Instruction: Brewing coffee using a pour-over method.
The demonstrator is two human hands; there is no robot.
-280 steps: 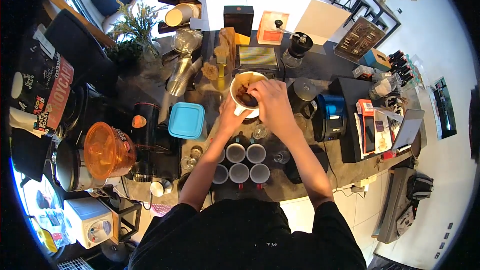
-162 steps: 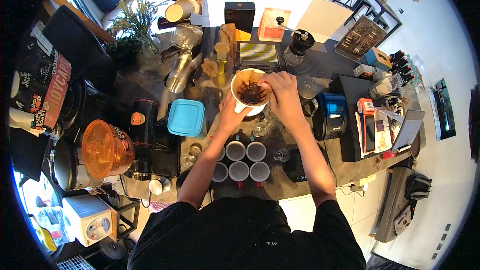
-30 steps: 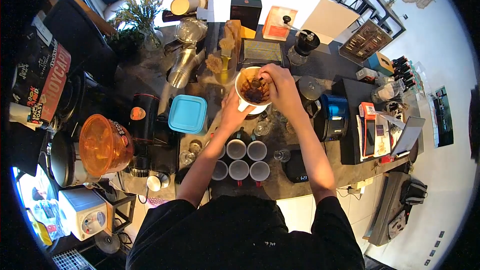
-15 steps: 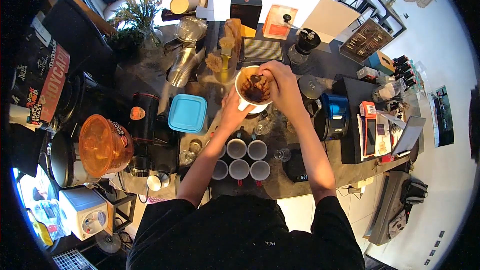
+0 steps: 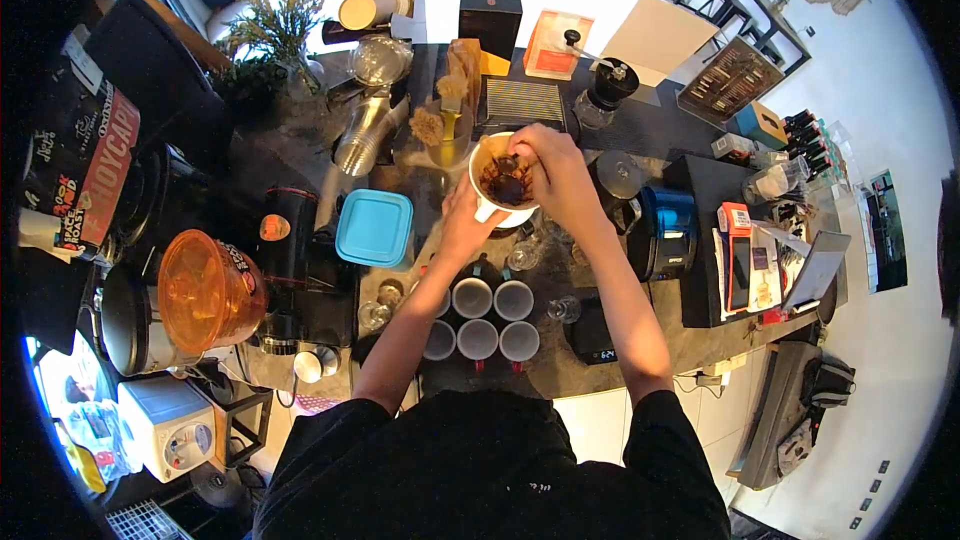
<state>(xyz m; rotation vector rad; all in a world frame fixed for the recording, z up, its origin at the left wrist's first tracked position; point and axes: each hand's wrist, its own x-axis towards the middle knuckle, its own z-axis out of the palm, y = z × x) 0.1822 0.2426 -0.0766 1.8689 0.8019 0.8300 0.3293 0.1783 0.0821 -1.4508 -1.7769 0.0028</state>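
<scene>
My left hand point(image 5: 464, 222) is closed on the side of a white coffee dripper point(image 5: 487, 208), near its handle. Inside the dripper lies a brown-stained paper filter point(image 5: 483, 162) with dark wet coffee grounds point(image 5: 507, 187). My right hand point(image 5: 556, 168) reaches over the right rim, fingers pinched together above the grounds. What they hold, if anything, is too small and hidden to name. Below the dripper, small glass vessels point(image 5: 524, 255) show in part. Nearer to me stand several white-lined cups point(image 5: 478, 338) in two rows.
A black scale point(image 5: 590, 332) lies right of the cups; a blue-lidded container point(image 5: 374, 228) sits left of the dripper. Beyond my right hand stand a hand grinder point(image 5: 606, 90) and a blue-black appliance point(image 5: 667, 232). A cup with brushes point(image 5: 450, 145) stands just left of the dripper.
My right hand has shifted slightly left, its fingertips moving from the rim in over the grounds. My left hand and the dripper have barely moved.
</scene>
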